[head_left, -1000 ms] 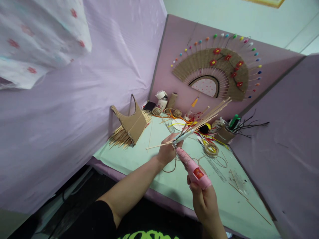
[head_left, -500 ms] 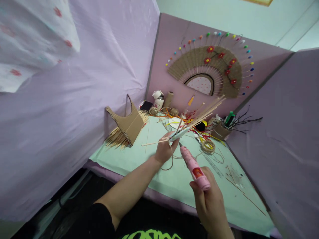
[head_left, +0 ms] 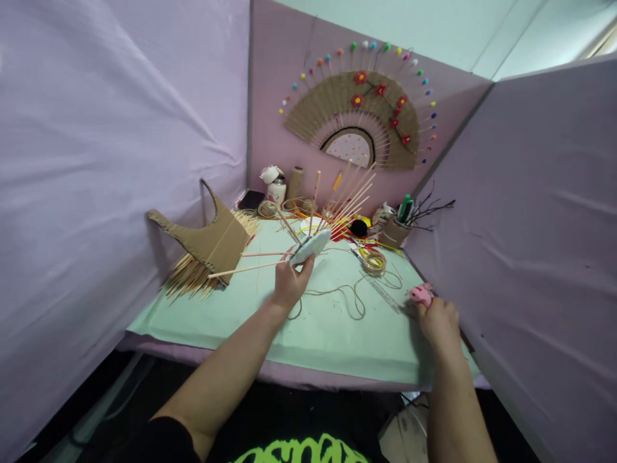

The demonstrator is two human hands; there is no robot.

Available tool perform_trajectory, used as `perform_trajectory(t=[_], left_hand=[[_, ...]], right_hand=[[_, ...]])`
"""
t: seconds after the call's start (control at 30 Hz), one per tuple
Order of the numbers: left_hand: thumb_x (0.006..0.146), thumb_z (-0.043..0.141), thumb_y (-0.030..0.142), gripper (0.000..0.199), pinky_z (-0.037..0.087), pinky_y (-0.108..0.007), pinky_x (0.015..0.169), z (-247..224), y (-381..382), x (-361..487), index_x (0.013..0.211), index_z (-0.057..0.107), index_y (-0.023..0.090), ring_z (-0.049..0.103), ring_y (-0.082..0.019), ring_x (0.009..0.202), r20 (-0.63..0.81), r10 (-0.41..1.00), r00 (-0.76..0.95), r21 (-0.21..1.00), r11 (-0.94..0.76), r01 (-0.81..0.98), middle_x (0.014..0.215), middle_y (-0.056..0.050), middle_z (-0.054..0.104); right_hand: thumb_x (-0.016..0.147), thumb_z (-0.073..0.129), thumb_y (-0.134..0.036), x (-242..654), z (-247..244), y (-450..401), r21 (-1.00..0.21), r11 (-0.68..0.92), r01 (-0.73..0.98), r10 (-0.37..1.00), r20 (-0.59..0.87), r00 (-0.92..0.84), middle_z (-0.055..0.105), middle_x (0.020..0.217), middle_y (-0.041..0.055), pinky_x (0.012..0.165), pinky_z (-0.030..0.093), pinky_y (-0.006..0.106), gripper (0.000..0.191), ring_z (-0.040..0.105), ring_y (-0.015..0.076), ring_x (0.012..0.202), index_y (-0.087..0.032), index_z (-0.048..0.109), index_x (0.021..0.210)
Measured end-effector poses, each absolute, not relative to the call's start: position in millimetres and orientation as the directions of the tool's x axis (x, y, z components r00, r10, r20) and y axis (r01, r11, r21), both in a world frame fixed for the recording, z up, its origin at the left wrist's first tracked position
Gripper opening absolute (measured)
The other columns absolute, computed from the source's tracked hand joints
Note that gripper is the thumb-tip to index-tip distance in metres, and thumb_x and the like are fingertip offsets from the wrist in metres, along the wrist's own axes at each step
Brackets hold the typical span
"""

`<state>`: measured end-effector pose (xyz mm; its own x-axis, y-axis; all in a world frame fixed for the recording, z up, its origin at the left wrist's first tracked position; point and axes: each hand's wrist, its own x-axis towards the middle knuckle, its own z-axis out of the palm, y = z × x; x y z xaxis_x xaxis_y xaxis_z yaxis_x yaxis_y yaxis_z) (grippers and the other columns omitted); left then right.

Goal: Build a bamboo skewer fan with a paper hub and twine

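My left hand [head_left: 289, 283] is closed on the edge of a pale disc [head_left: 312, 247], tilted above the middle of the table. Thin wooden sticks [head_left: 354, 202] fan out from the disc to the left, upward and to the right. Over on the table's right side, my right hand [head_left: 441, 321] grips a pink hot glue gun [head_left: 421, 294] low over the surface. Whether the glue gun touches the table, I cannot tell. A loose length of twine [head_left: 357, 303] curls on the green table cover between the hands.
At left, a cut cardboard piece [head_left: 216, 241] leans over a pile of sticks [head_left: 193, 273]. A clear ruler [head_left: 380, 290] and a twine roll [head_left: 373, 262] lie right of centre. A cup [head_left: 393, 233] holds pens and twigs. A decorated cardboard fan [head_left: 332, 109] hangs on the back panel.
My right hand has carried the glue gun away from the disc, over to the table's right side. The disc has turned, so its sticks now show spread apart. The view has shifted right.
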<state>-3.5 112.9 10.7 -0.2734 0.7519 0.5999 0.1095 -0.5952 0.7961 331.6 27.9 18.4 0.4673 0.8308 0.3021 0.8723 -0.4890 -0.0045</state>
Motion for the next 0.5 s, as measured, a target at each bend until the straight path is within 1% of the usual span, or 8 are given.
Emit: perform_trajectory(t=[0.1,0.17,0.23,0.27,0.3,0.37,0.43,0.5], left_hand=[[0.086,0.065,0.038,0.032,0.060,-0.028,0.075,10.3,112.4,-3.4,0.104,0.071,0.012,0.074,-0.021,0.084,0.612,0.741,-0.278,0.790,-0.593,0.158,0.100,-0.014,0.075],[0.086,0.065,0.038,0.032,0.060,-0.029,0.076,9.5,111.6,-3.6,0.106,0.070,0.013,0.074,-0.021,0.084,0.627,0.731,-0.271,0.779,-0.589,0.215,0.101,-0.014,0.075],[0.087,0.065,0.037,0.032,0.060,-0.031,0.077,9.5,110.9,-3.8,0.110,0.070,0.015,0.074,-0.021,0.083,0.647,0.713,-0.269,0.762,-0.596,0.253,0.099,-0.013,0.075],[0.087,0.064,0.036,0.032,0.060,-0.032,0.078,10.0,110.5,-4.0,0.112,0.069,0.016,0.073,-0.021,0.082,0.661,0.701,-0.269,0.750,-0.606,0.264,0.099,-0.012,0.075],[0.087,0.064,0.035,0.032,0.060,-0.033,0.078,10.9,109.9,-4.4,0.113,0.068,0.016,0.073,-0.021,0.082,0.676,0.685,-0.271,0.737,-0.619,0.273,0.098,-0.011,0.075],[0.088,0.063,0.033,0.030,0.059,-0.034,0.079,14.2,108.2,-5.6,0.113,0.067,0.018,0.073,-0.022,0.085,0.713,0.648,-0.269,0.701,-0.649,0.294,0.099,-0.010,0.075],[0.089,0.062,0.031,0.026,0.059,-0.035,0.082,18.8,105.9,-7.5,0.111,0.067,0.018,0.072,-0.022,0.089,0.749,0.613,-0.251,0.661,-0.673,0.331,0.100,-0.010,0.075],[0.090,0.060,0.028,0.023,0.058,-0.035,0.085,23.3,103.5,-9.6,0.110,0.066,0.018,0.072,-0.023,0.094,0.783,0.579,-0.228,0.619,-0.687,0.380,0.101,-0.010,0.074]], right_hand=[[0.091,0.048,-0.030,335.9,12.1,24.9,0.003,-0.532,0.847,0.835,0.167,0.524,0.060,0.105,0.0322,0.079,0.043,0.046,0.044,0.059,0.0411,0.099,0.004,0.064,0.114],[0.092,0.045,-0.034,328.8,16.9,24.0,-0.038,-0.564,0.825,0.813,0.148,0.563,0.059,0.111,0.0325,0.079,0.044,0.052,0.046,0.058,0.0451,0.103,0.000,0.065,0.117],[0.092,0.046,-0.037,309.9,29.0,23.1,-0.139,-0.542,0.829,0.793,0.241,0.559,0.058,0.117,0.0308,0.080,0.045,0.056,0.047,0.056,0.0459,0.108,-0.005,0.064,0.121],[0.091,0.048,-0.038,295.0,37.3,22.0,-0.218,-0.475,0.853,0.788,0.327,0.522,0.060,0.117,0.0289,0.082,0.045,0.057,0.046,0.057,0.0440,0.107,-0.008,0.065,0.121],[0.090,0.052,-0.040,276.5,46.4,20.1,-0.298,-0.336,0.894,0.791,0.426,0.439,0.063,0.113,0.0253,0.084,0.046,0.055,0.043,0.059,0.0404,0.105,-0.010,0.066,0.117],[0.089,0.056,-0.041,230.3,64.7,14.0,-0.413,0.092,0.906,0.747,0.631,0.211,0.067,0.103,0.0166,0.086,0.048,0.048,0.033,0.063,0.0312,0.097,-0.015,0.066,0.107],[0.089,0.061,-0.037,178.9,79.4,6.6,-0.385,0.439,0.812,0.655,0.755,0.004,0.068,0.098,0.0097,0.089,0.048,0.042,0.021,0.063,0.0253,0.095,-0.020,0.064,0.101],[0.085,0.068,-0.031,132.0,87.8,1.5,-0.288,0.597,0.749,0.556,0.821,-0.127,0.067,0.095,0.0063,0.088,0.046,0.040,0.017,0.062,0.0229,0.094,-0.021,0.061,0.098]])
